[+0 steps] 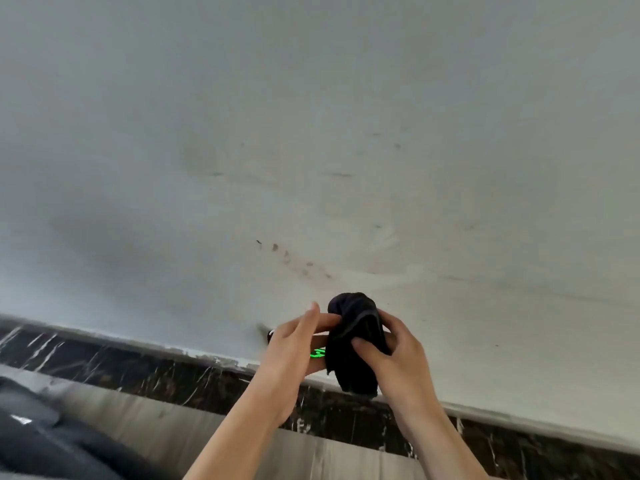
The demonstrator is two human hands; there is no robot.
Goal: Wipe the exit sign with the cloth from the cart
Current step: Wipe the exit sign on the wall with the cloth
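Observation:
A dark bunched cloth hangs low on the pale wall, just above the dark marble skirting. My right hand grips it from the right, with the thumb pressed into its front. My left hand holds the cloth's left edge with its fingertips. Behind both hands sits the exit sign, low on the wall. Only a sliver of its glowing green lettering and a dark left corner show. The cloth and my fingers hide the remainder of the sign.
A scuffed pale wall fills most of the view. A black marble skirting band runs along its base above a grey floor. A dark object lies at the lower left.

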